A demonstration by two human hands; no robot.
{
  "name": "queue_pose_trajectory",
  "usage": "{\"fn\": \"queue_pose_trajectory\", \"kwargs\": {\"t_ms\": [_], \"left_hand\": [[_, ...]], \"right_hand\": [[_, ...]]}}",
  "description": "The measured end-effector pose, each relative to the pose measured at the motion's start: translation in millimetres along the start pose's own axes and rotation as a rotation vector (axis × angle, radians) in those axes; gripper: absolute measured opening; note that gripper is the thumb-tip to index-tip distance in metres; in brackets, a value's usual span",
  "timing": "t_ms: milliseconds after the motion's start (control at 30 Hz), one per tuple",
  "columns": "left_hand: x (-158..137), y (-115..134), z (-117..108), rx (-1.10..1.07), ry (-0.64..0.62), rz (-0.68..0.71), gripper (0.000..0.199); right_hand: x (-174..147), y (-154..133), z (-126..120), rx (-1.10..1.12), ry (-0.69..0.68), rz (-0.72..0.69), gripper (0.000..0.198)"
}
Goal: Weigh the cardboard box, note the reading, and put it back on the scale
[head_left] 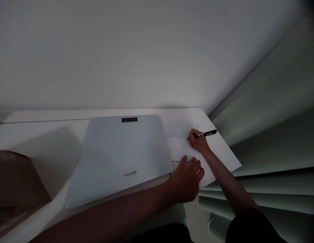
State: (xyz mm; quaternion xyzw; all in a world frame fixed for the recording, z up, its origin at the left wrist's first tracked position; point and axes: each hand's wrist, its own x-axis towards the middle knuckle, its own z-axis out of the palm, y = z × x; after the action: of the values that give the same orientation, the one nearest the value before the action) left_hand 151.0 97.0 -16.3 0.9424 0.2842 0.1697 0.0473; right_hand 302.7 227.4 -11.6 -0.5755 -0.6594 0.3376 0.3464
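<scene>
A white sheet of paper (178,145) with rows of small written marks lies on the white desk (45,135), right of a closed grey laptop (118,155). My right hand (199,141) grips a black pen (206,133) with its tip on the paper's written rows. My left hand (187,179) rests flat on the paper's near edge, fingers together, beside the laptop's right corner.
A brown cardboard-like object (17,179) sits at the desk's left end. A white wall (146,50) rises behind the desk. Pale horizontal window blinds (273,135) hang close to the desk's right edge.
</scene>
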Motion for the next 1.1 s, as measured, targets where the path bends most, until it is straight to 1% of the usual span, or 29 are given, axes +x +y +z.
{"fn": "queue_pose_trajectory", "kwargs": {"t_ms": [100, 267, 300, 367, 433, 467, 533, 600, 700, 800, 900, 1000, 1100], "left_hand": [[0.0, 0.3, 2.2, 0.001, 0.013, -0.003, 0.047], [-0.3, -0.7, 2.6, -0.007, 0.006, 0.0, 0.048], [-0.5, -0.9, 2.2, -0.01, 0.004, 0.002, 0.049], [-0.6, -1.1, 1.2, -0.012, 0.007, 0.003, 0.049], [-0.5, -1.0, 0.1, -0.008, 0.002, 0.005, 0.05], [-0.5, -0.9, -0.4, -0.005, -0.003, 0.006, 0.05], [-0.5, -0.5, -1.0, 0.004, -0.01, 0.01, 0.051], [-0.6, -0.2, -1.5, 0.016, -0.001, 0.018, 0.052], [-1.0, -0.3, -3.2, 0.056, 0.036, 0.041, 0.051], [-0.9, -0.8, -6.4, 0.084, 0.048, 0.078, 0.05], [-0.6, -1.5, -8.3, 0.108, 0.055, 0.128, 0.049], [-0.3, -2.6, -7.3, 0.138, 0.114, 0.207, 0.04], [-0.5, -2.7, -7.8, 0.178, 0.19, 0.312, 0.033]], "right_hand": [[-0.2, -1.2, 0.4, -0.009, -0.001, -0.006, 0.035], [-1.1, -2.0, 0.6, 0.02, 0.013, 0.027, 0.034], [-1.1, -2.0, 0.1, 0.027, 0.027, 0.026, 0.035], [-0.4, -1.6, -2.5, 0.05, 0.103, 0.014, 0.038], [1.3, 0.2, -7.1, 0.018, 0.213, -0.049, 0.041], [2.7, 1.7, -9.9, -0.032, 0.259, -0.108, 0.041], [6.2, 5.7, -15.6, -0.171, 0.295, -0.26, 0.034], [10.4, 10.4, -20.0, -0.251, 0.269, -0.389, 0.029], [15.7, 16.0, -22.9, -0.314, 0.204, -0.527, 0.025], [17.9, 17.9, -23.0, -0.461, 0.151, -0.633, 0.037], [18.5, 18.8, -22.4, -0.592, 0.106, -0.696, 0.046], [20.4, 21.8, -21.1, -0.685, 0.066, -0.747, 0.049], [23.6, 26.5, -19.9, -0.809, 0.035, -0.719, 0.051]]}}
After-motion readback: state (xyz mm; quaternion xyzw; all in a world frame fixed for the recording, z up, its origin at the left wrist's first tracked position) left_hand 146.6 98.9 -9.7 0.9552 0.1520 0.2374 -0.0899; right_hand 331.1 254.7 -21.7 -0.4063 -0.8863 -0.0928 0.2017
